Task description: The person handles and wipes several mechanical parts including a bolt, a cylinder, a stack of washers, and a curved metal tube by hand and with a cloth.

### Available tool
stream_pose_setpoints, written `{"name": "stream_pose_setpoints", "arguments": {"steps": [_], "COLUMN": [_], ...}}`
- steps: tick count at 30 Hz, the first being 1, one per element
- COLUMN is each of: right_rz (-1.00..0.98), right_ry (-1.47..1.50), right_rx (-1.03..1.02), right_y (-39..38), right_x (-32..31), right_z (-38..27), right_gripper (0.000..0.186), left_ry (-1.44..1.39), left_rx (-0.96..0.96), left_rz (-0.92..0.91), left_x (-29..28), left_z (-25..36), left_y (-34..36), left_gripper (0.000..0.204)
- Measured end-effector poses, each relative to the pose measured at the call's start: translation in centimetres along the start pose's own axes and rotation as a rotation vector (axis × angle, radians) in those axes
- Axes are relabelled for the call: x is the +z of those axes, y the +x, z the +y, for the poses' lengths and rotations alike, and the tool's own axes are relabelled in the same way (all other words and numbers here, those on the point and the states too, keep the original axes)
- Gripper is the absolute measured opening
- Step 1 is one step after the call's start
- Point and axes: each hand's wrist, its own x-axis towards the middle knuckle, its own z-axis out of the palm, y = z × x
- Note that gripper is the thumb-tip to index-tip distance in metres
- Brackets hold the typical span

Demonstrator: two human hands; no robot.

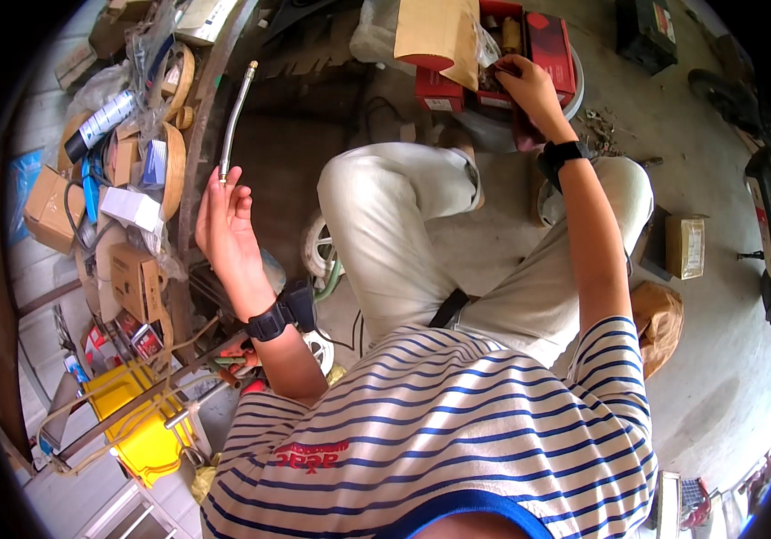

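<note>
My left hand [225, 220] is raised on the left with its fingertips pinched round the lower end of a slim silvery metal hose [238, 121]. The hose stands nearly upright, slightly bent, with a brass-coloured fitting [253, 66] at its top. At the upper right, my right hand [529, 85] reaches down into an open red box [554, 58]. Its fingers are curled together over the contents; what they grip is too small to make out. A clear plastic bag [488, 45] and a tan cylindrical piece [511, 36] lie beside those fingers. A brown cardboard flap [435, 36] rises left of them.
Shelving on the left carries cardboard boxes [55, 209], a spray can [102, 121] and tape rolls [172, 171]. Below stands a yellow bin [143, 431]. A black battery-like block [646, 34] and a small carton [686, 245] sit on the concrete floor at right.
</note>
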Motion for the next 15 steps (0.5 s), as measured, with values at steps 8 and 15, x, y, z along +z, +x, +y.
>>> {"name": "stream_pose_setpoints", "arguments": {"steps": [8, 15], "right_rz": [-0.021, -0.003], "right_ry": [-0.004, -0.029], "right_rx": [-0.005, -0.021], "right_y": [-0.2, 0.0], "right_x": [-0.4, -0.2], "right_z": [-1.3, -0.7], "right_gripper": [0.032, 0.031], "left_ry": [0.000, 0.000], "left_rx": [-0.028, -0.053], "left_rz": [-0.047, -0.076], "left_x": [0.3, 1.5], "left_z": [0.1, -0.3], "left_y": [-0.1, -0.1], "left_gripper": [0.034, 0.033]}}
